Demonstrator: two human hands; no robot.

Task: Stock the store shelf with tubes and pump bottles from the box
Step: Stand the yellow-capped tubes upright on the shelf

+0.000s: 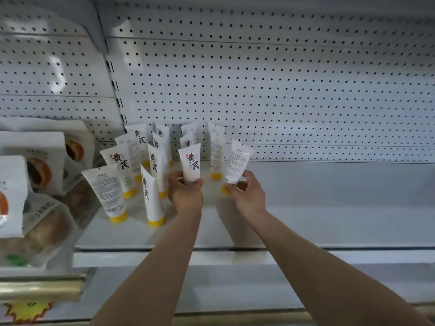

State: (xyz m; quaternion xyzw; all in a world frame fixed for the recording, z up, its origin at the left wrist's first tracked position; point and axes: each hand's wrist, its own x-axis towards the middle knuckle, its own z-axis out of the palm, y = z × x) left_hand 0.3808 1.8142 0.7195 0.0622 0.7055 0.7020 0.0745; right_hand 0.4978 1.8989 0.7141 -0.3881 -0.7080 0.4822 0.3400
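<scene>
Tubes gripped low near the caps, one in each of my hands — left tube (191,164) in left hand (184,191), right tube (237,161) in right hand (247,196) — so they land cap-down on shelf (329,208).

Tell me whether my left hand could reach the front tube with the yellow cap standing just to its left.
Probably not yet. The left hand already grips a tube, so it is busy. Otherwise the way looks free: the front tube stands close beside it near the shelf edge, with nothing between.
</scene>
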